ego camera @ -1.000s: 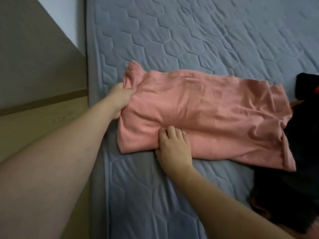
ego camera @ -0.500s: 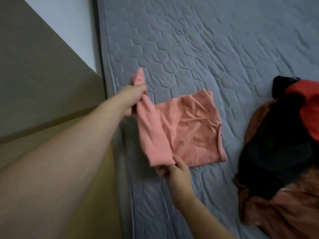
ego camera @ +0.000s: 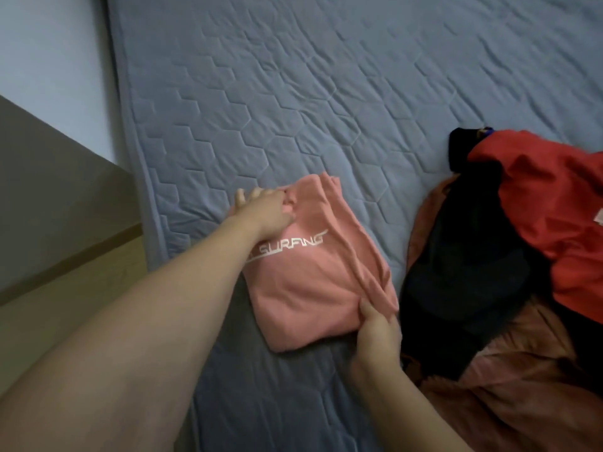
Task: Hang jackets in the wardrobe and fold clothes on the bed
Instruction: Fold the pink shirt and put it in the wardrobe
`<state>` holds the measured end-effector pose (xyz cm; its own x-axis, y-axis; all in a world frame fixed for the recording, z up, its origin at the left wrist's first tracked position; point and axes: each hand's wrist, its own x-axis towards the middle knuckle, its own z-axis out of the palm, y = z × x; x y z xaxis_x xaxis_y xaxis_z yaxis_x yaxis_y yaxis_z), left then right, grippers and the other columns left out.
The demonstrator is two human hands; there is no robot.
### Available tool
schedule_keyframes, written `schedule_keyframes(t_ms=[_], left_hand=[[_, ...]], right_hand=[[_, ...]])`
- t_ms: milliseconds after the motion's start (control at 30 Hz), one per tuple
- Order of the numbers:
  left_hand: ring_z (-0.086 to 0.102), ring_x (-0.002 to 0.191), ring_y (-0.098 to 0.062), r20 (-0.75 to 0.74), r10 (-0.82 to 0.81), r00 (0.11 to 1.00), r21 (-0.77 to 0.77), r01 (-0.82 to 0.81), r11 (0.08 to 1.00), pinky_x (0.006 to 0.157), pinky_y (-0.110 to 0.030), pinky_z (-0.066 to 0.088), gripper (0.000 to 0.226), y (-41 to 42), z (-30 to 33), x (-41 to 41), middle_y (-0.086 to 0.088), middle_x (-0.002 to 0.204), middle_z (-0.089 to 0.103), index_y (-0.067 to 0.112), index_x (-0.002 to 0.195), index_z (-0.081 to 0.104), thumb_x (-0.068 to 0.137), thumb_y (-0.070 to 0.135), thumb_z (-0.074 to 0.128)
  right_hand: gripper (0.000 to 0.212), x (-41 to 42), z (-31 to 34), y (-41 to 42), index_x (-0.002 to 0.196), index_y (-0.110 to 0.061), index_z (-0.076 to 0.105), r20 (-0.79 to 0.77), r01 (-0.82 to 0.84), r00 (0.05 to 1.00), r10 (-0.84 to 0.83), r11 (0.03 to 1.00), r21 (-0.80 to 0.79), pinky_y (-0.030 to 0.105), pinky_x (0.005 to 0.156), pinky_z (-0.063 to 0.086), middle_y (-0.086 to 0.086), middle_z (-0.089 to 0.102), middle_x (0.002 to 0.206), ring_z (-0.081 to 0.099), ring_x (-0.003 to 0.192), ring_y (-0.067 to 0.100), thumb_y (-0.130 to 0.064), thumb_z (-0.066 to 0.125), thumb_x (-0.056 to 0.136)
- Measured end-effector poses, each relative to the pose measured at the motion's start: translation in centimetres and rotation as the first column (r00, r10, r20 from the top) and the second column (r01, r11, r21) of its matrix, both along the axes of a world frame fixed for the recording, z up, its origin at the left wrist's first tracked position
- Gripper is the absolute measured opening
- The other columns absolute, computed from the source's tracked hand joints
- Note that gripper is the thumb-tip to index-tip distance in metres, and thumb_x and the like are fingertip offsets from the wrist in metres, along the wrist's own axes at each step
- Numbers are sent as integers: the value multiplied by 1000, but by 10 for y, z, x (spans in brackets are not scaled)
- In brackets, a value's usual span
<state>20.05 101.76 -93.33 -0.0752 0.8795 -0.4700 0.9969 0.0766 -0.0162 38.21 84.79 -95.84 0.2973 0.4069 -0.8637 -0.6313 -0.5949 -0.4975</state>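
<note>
A pink shirt (ego camera: 310, 282) with white lettering lies folded into a small rectangle near the left edge of the blue quilted bed (ego camera: 293, 93). My left hand (ego camera: 264, 210) rests on its far left corner, with the fingers curled into the fabric there. My right hand (ego camera: 378, 327) grips the near right corner of the fold, thumb on top.
A heap of clothes lies to the right: a red jacket (ego camera: 548, 207), a black garment (ego camera: 466, 256) and a rust-brown one (ego camera: 509, 386). The bed's left edge meets a pale wall (ego camera: 49, 60) and a brown panel (ego camera: 49, 190).
The long pink shirt was folded over from the left. Both hands moved right with it, and it now lies as a compact rectangle with its lettering facing up.
</note>
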Motion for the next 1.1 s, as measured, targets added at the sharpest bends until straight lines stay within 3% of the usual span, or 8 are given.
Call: schedule_keyframes(t_ms=[67,167,300,433,567,667,833,1100], left_hand=[[43,126,-25,134,-100,986,115,85,990,108,-52,21,27,6,-2,18,1,133,52,33,115,57,94,46,44],[45,124,-26,249,-105,963,259,39,965,107,-53,28,26,16,-3,35,0,128,52,29,112,52,97,47,41],[48,129,-30,66,50,997,-7,-49,999,111,-57,17,58,16,-16,24,-13,133,56,20,128,34,91,65,32],[51,127,-31,-40,29,999,-72,-32,997,99,-41,39,78,7,-13,13,-14,140,53,15,137,49,88,72,28],[49,129,-35,21,196,980,-149,-190,970,105,-39,36,76,-34,-4,-5,-23,140,49,3,134,52,95,60,21],[47,130,-36,148,468,871,-133,-452,882,105,-37,36,82,-73,-2,-9,-29,138,48,-5,133,50,97,62,19],[42,135,-26,479,670,567,-299,-612,732,98,-29,33,100,-124,-11,-7,-12,149,40,8,146,29,76,74,56],[63,109,-26,644,666,377,-234,-731,641,98,-39,49,58,-138,-6,-12,-13,121,65,6,125,59,87,49,63]], right_hand=[[44,10,-10,-4,127,-7,59,-45,-91,995,85,982,-165,46,100,47,12,65,119,62,107,29,-11,65,84],[64,5,-13,6,136,-11,49,-76,-163,985,154,977,-137,47,100,48,9,61,126,61,109,28,-16,71,77],[105,-14,-16,25,145,-11,20,-41,-63,998,55,970,-234,40,94,47,12,46,129,51,100,23,-25,87,65],[70,-13,-16,32,139,-12,40,-161,17,986,-43,987,-159,47,96,48,14,55,130,59,107,27,-26,75,80],[40,41,2,52,126,-6,55,119,-178,977,177,984,-4,40,96,50,14,62,121,62,104,26,-21,65,90],[58,66,12,72,132,-8,43,349,-337,871,346,937,-88,33,89,43,15,55,127,54,101,26,-36,66,86],[97,54,12,54,145,-13,22,257,-499,793,552,831,-246,37,88,38,13,46,135,49,118,34,-46,77,73],[48,31,23,33,123,-8,58,227,-717,647,728,682,-143,36,85,48,5,63,100,60,93,26,-27,72,81]])
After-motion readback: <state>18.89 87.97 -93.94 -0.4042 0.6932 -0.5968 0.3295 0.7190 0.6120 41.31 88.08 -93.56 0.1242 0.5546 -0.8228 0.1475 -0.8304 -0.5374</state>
